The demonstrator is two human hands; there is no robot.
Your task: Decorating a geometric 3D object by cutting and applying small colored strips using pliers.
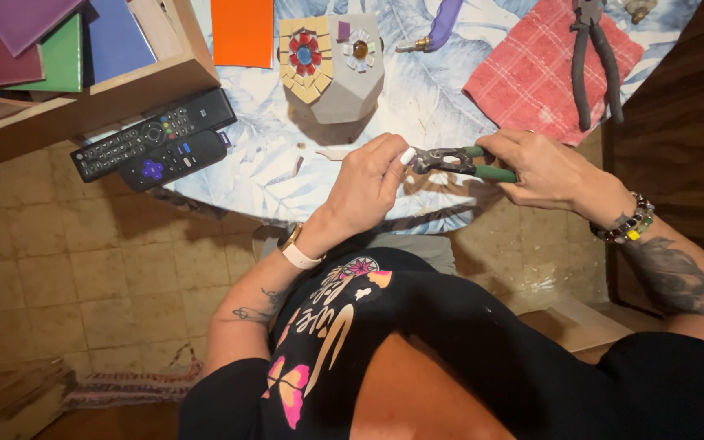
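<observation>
The right hand gripped the green handles of the nippers, fingers wrapped closed around them. The left hand pinched a small white piece at the nippers' tip, just above the bench edge. A grey mosaic pot stood nearby.

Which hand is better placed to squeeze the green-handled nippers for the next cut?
Right. The right hand is wrapped around the handles of the green-handled nippers, while the left hand pinches at their metal head, probably steadying a small piece too hidden to make out.
</observation>
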